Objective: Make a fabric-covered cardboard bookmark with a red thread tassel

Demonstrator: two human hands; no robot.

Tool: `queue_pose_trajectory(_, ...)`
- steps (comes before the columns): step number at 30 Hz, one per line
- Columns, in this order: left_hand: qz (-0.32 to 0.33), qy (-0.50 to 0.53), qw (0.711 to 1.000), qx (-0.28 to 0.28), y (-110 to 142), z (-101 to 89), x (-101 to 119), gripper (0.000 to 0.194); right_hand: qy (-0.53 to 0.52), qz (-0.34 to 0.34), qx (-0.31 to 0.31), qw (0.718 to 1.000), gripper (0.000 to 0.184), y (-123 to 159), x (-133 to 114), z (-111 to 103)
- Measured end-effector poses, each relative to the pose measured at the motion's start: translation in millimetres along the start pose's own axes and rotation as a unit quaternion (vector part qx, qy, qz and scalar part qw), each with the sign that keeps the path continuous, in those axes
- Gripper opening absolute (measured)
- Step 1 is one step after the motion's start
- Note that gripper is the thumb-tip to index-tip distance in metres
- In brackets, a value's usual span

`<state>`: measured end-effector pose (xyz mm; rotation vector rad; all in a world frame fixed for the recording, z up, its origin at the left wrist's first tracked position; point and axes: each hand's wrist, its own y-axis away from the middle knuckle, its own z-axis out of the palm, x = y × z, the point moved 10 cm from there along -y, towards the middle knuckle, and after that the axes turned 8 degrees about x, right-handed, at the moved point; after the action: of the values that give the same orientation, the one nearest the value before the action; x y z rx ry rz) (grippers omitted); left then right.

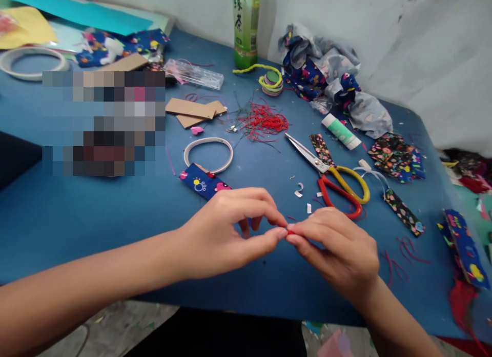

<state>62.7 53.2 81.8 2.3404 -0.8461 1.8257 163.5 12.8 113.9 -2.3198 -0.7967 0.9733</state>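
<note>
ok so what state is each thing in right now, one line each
left hand: fingers pinched on a small red piece
right hand: fingers pinched on the same red piece
scissors: lying flat on the table, blades shut
glue stick: lying on its side, capped
green bottle: upright
clear plastic box: lying flat, closed
red thread: loose tangled pile
headband: lying flat

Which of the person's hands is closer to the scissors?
The right hand. It sits just below the scissors, near their red handle. The left hand is farther off, down and to the left of them.
</note>
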Motion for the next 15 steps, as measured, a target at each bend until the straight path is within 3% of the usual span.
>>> queue_pose_trajectory(10,0.054,-0.050,0.997,0.013,0.1,-1.1,7.8,0.008,0.035,-0.040,-0.011,0.999,0.005,2.5,-2.3,1.0)
queue_pose_trajectory(15,0.022,-0.031,0.999,-0.001,1.0,1.6,0.9,0.009,0.029,-0.031,-0.010,0.999,0.004,1.7,-2.4,0.6)
